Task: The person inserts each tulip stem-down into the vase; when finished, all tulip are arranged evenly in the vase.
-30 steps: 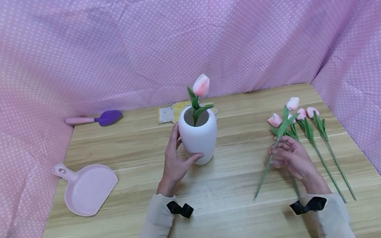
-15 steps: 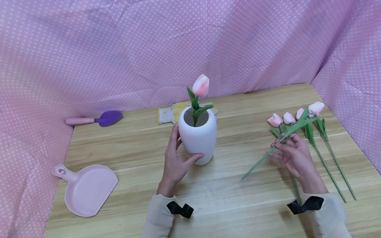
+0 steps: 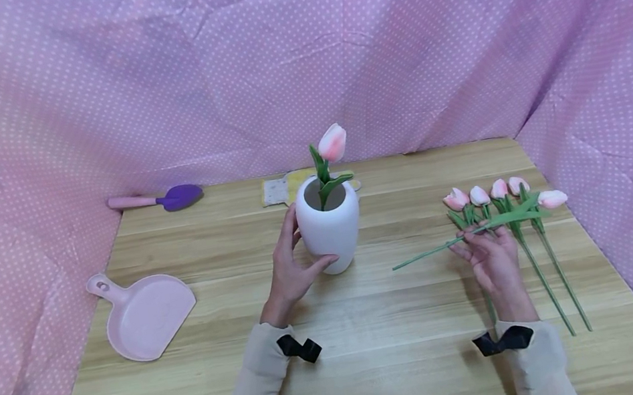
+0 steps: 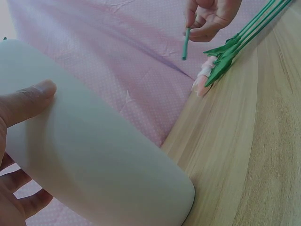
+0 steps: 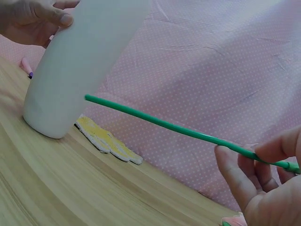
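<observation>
My left hand (image 3: pixel 290 268) holds a white vase (image 3: pixel 331 239) from its left side, thumb across the front and fingers behind. The vase stands upright on the table with one pink-and-white tulip (image 3: pixel 333 143) rising from its mouth. Over at the right, my right hand (image 3: pixel 498 266) pinches the green stem of another tulip (image 3: pixel 428 254) between thumb and fingers. That tulip is held nearly level above the table, bloom to the right, stem end toward the vase but apart from it. Beneath and beyond this hand lie several more tulips (image 3: pixel 500 189) in a row.
At the left lies a pink dustpan (image 3: pixel 153 311). A purple trowel (image 3: pixel 181 197) with a pink handle rests at the back left. Behind the vase is a yellow and greyish-white glove (image 5: pixel 110 141), partly hidden. Pink dotted cloth (image 3: pixel 298 65) hangs around the wooden table (image 3: pixel 376 364).
The tulip in my right hand has turned from steeply slanted to nearly level, its bloom swinging right and down. The right hand has shifted slightly. My left hand stays on the vase.
</observation>
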### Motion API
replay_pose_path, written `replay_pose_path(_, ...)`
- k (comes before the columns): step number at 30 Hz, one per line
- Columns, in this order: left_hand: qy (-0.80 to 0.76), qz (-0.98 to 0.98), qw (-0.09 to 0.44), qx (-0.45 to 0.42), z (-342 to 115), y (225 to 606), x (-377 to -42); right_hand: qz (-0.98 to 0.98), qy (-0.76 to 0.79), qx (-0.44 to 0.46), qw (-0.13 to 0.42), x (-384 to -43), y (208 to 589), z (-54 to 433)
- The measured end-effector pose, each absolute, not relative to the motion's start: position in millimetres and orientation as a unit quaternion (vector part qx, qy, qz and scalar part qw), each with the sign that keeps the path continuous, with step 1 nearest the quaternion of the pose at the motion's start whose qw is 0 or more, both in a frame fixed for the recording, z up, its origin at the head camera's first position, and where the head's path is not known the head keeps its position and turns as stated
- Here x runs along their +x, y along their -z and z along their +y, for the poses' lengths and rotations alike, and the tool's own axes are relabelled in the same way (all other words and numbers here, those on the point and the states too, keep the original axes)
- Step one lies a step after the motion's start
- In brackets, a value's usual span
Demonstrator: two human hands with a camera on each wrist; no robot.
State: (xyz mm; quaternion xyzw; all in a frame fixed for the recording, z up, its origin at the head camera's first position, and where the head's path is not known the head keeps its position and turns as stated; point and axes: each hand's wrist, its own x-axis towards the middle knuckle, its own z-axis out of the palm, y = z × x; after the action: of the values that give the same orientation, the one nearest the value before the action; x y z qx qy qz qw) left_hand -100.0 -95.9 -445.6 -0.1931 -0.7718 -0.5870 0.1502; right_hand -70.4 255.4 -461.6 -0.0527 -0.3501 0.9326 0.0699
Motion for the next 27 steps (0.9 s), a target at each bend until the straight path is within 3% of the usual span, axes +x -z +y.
replay_pose_path(18, 0.588, -0.77, 0.153, -0.194, -95, 446, -99, -0.223, -0.953, -0.133, 0.155, -75, 453, 252)
replay_pose_path(27, 0.58, -0.778, 0.151, -0.188, -95, 446, -97, -0.22, -0.954, -0.115, 0.171, -77, 442, 250)
